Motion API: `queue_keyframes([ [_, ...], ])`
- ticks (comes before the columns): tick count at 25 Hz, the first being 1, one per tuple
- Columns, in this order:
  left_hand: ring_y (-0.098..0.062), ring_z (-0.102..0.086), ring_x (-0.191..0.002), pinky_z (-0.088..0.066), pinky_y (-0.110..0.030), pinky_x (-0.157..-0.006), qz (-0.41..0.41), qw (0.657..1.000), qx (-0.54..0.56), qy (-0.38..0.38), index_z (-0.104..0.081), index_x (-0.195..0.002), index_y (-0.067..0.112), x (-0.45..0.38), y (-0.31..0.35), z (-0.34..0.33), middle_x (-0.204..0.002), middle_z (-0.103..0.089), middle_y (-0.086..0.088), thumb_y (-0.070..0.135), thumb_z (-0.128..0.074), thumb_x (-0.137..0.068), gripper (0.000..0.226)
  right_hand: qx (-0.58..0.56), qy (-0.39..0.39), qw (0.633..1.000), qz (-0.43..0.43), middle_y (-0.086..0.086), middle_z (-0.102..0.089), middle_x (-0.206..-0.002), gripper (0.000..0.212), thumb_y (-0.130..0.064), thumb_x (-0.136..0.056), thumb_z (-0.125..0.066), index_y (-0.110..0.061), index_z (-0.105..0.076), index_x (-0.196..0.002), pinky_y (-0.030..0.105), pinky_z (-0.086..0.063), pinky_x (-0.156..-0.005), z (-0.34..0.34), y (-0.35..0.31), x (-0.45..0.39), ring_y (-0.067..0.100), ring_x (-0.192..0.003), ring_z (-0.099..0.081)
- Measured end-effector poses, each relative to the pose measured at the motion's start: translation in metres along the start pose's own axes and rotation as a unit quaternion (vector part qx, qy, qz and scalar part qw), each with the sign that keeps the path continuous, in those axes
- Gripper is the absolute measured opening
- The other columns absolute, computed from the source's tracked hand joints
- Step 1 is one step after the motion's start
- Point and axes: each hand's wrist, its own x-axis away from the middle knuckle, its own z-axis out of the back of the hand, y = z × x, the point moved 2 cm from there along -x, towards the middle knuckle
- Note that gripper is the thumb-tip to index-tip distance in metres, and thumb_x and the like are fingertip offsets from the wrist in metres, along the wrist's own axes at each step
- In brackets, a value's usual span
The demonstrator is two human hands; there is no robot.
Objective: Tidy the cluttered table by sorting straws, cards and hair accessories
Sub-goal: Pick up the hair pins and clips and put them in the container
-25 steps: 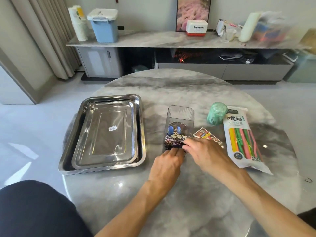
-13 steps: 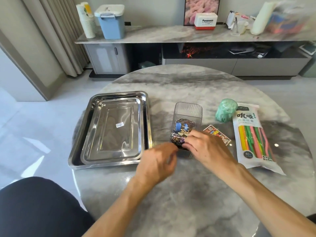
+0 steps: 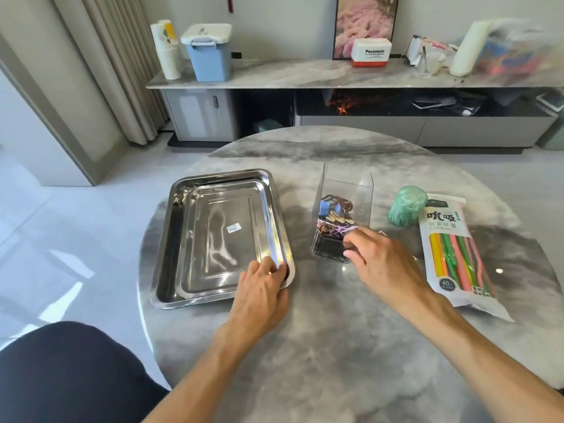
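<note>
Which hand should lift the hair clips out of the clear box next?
Right, probably. The right hand is already at the clear box, fingers touching the hair clips. The left hand is at the near corner of the steel trays.

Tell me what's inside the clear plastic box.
The clear plastic box holds a heap of small hair accessories, blue, tan and dark pieces among them. The right hand covers its near corner, so what lies there is hidden.
</note>
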Motion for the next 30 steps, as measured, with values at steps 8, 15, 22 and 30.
queue_keyframes([
  [8,-0.034,-0.052,-0.099,-0.043,-0.043,-0.086,-0.151,0.983,0.085,-0.061,-0.062,-0.102,0.01,-0.042,0.097,-0.011,-0.113,-0.057,-0.013,0.028,-0.048,-0.099,0.023,0.008,-0.005,1.0,0.0,0.005,-0.067,-0.098,0.01,-0.01,-0.088,-0.068,-0.008,-0.063,-0.097,0.037,-0.051,-0.067,0.015,0.008,-0.022,0.029,-0.086,-0.064],
  [15,-0.026,-0.054,-0.112,-0.041,-0.041,-0.094,0.02,0.998,-0.011,0.057,-0.068,-0.107,0.023,-0.059,0.003,0.022,-0.123,-0.06,-0.001,0.039,-0.052,-0.09,0.028,0.071,-0.049,0.995,-0.058,-0.001,-0.062,-0.095,0.007,-0.01,-0.092,-0.062,-0.015,-0.057,-0.092,0.032,-0.042,-0.061,-0.026,0.048,-0.053,0.023,-0.083,-0.06],
  [22,-0.039,-0.05,-0.121,-0.038,-0.041,-0.101,0.079,0.99,0.105,0.057,-0.063,-0.123,0.008,-0.057,-0.04,0.003,-0.146,-0.036,-0.018,0.004,-0.057,-0.084,0.039,0.009,-0.06,0.995,-0.085,-0.002,-0.062,-0.09,0.013,-0.004,-0.091,-0.062,-0.015,-0.056,-0.089,0.037,-0.053,-0.071,-0.055,0.049,-0.08,0.02,-0.081,-0.061],
  [30,-0.044,-0.047,-0.107,-0.047,-0.046,-0.075,0.116,0.992,0.047,0.024,-0.059,-0.127,0.028,-0.07,-0.031,-0.008,-0.142,-0.037,-0.009,0.017,-0.053,-0.094,0.035,0.076,0.109,0.975,-0.181,0.006,-0.056,-0.12,0.031,-0.023,-0.089,-0.061,-0.015,-0.053,-0.117,0.037,-0.051,-0.071,-0.013,0.096,-0.032,0.027,-0.097,-0.06],
])
